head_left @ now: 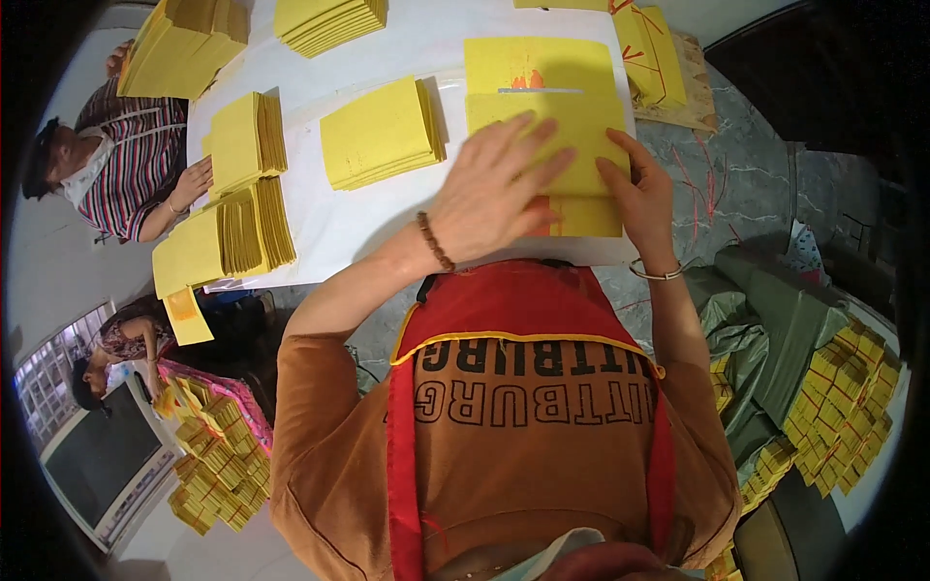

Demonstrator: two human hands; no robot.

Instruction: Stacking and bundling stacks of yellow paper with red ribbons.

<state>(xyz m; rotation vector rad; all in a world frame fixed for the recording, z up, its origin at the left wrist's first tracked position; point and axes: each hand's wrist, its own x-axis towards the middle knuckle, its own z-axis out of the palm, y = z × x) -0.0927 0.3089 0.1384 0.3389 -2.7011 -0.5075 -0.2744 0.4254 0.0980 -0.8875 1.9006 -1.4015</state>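
A large yellow paper sheet (513,111) lies before me on the white table, with smaller orange marks on it and a thin grey strip across it. Folded over it is a yellow paper flap (591,145). My left hand (489,189), a beaded bracelet at its wrist, passes flat over the flap with fingers spread and slightly blurred. At the flap's right edge my right hand (643,189) grips the paper, thumb on top; its other fingers are partly hidden. A stack of folded yellow paper (373,136) lies left of my left hand.
More yellow stacks (237,145) line the table's left side, and another stack (329,21) lies at the back. A tied yellow bundle (654,58) rests on a board at right. One person (131,160) sits at left; another person (136,334) bends over yellow bundles (223,455).
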